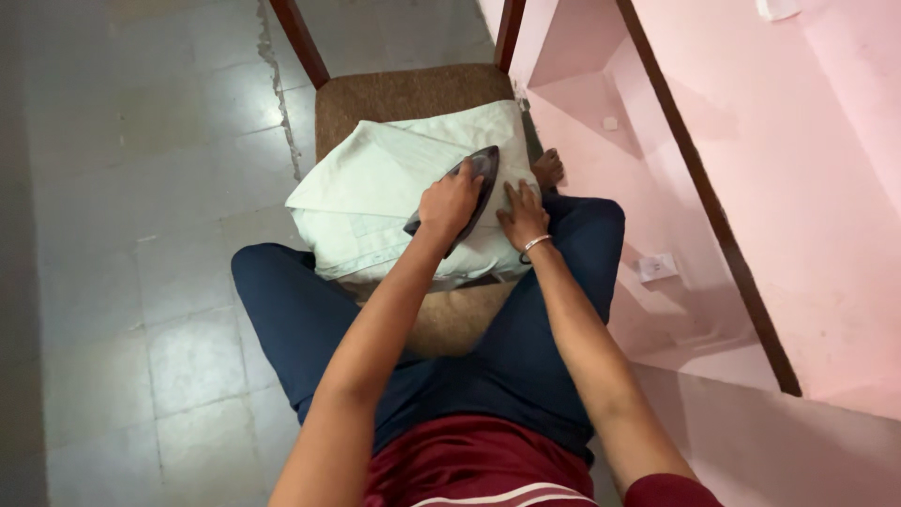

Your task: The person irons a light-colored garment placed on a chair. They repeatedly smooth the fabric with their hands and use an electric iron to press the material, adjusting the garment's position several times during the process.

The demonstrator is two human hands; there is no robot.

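While the left hand (449, 200) grips the handle of a dark iron (472, 194), its fingers clamped around it, the iron's sole lies on a folded pale green shirt (375, 192) that is spread over the seat of a chair (394, 94). Its pointed tip faces away from the person, toward the far right part of the cloth. Just beside the iron, the right hand (523, 217) presses flat on the shirt with its fingers together and stretched out, holding nothing; a thin pale bangle (536, 243) circles that wrist.

Smooth, with a stitched placket and a folded collar edge showing, the shirt hangs a little over the near edge of the seat. A coarse brown woven cushion covers the seat, and two dark red wooden bars of the chair frame rise at the far side.

Dark blue trousers (300, 319) cover the person's knees on either side of the chair, and a bare foot (547, 167) shows beside its right edge. Grey, worn floor tiles (141, 235) lie to the left. A pink wall (798, 188) with a small white socket plate (657, 268) stands to the right, crossed by a dark wooden strip.
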